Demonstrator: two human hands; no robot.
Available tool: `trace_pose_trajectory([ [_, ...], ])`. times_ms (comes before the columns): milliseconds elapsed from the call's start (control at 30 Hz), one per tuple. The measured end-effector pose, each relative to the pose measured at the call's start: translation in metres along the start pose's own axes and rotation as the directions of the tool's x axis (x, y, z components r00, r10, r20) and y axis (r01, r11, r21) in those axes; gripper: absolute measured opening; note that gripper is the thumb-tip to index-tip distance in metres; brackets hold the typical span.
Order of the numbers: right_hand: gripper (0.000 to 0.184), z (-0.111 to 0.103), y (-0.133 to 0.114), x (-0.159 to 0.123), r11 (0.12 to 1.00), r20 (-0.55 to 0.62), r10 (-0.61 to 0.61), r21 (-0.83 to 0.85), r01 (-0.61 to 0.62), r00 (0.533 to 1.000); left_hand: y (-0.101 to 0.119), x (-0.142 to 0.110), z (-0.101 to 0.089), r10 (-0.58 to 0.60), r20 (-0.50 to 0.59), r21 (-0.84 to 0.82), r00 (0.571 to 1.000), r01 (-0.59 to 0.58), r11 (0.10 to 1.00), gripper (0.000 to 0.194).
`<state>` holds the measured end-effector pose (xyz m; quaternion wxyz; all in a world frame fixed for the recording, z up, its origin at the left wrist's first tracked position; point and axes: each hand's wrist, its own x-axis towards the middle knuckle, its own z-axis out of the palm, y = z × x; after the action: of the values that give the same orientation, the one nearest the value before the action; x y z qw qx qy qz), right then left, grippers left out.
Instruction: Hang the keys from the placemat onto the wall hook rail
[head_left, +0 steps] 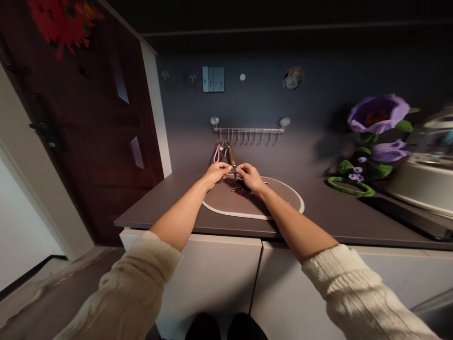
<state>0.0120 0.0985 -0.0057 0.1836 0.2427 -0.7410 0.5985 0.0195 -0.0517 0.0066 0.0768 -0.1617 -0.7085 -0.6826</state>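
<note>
Person is standing at a grey counter [318,212] w/ both arms stretched fwd. The left hand [216,173] and right hand [249,176] are meeting over an oval tray [283,200] w/ a white rim, fingers pinched narrow on a small key bunch [234,173] that is hanging between them just above the tray. Which hand is bearing the weight can't be told; both seem to be gripping it. More keys w/ a red bit [240,190] are lying on the tray under the right hand.

On the wall behind, a hook rail [247,130] is already carrying a pink strap fob [216,154] and a brown fob [231,154] at its left end; the other hooks are bare.

Judging progress: approx. two items are hung, one bunch is in hand and not yet on a hook, and at least one is waiting on the tray. So it's looking partway thru, not near done.

Purple fabric flowers [378,113] are sitting well apart at right.
</note>
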Motion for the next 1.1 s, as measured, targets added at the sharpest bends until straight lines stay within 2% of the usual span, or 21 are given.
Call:
trace_pose_trajectory([
  [100, 0.021, -0.001, 0.001, 0.002, 1.000, -0.031, -0.009, -0.004, 0.009, 0.999, 0.001, -0.002, 0.002, 0.015, -0.026, 0.039, 1.000, -0.014, 0.999, 0.016],
  [233, 0.020, -0.002, -0.003, 0.003, 0.993, -0.067, 0.074, 0.094, -0.068, 0.995, 0.001, -0.004, 0.006, 0.014, -0.059, 0.118, 0.998, -0.007, 0.993, 0.014],
  [333, 0.018, -0.003, -0.011, 0.004, 0.979, -0.100, 0.124, 0.172, -0.106, 0.987, -0.001, -0.005, 0.007, 0.026, -0.083, 0.251, 0.996, -0.005, 0.968, 0.016],
  [467, 0.015, -0.007, -0.024, 0.016, 0.962, -0.137, 0.175, 0.236, -0.140, 0.975, -0.007, -0.004, 0.007, 0.078, -0.099, 0.452, 0.992, -0.025, 0.892, 0.018],
  [700, 0.010, -0.006, -0.047, 0.053, 0.947, -0.121, 0.218, 0.265, -0.180, 0.968, -0.016, 0.006, 0.004, 0.172, -0.038, 0.693, 0.984, -0.098, 0.714, 0.018],
  [867, 0.010, 0.000, -0.056, 0.079, 0.926, -0.149, 0.267, 0.313, -0.210, 0.952, -0.019, 0.008, 0.003, 0.158, -0.046, 0.720, 0.986, -0.077, 0.690, 0.019],
  [1100, 0.016, 0.011, -0.055, 0.101, 0.910, -0.218, 0.331, 0.333, -0.248, 0.918, -0.020, 0.010, 0.003, 0.146, -0.070, 0.721, 0.987, -0.051, 0.691, 0.018],
])
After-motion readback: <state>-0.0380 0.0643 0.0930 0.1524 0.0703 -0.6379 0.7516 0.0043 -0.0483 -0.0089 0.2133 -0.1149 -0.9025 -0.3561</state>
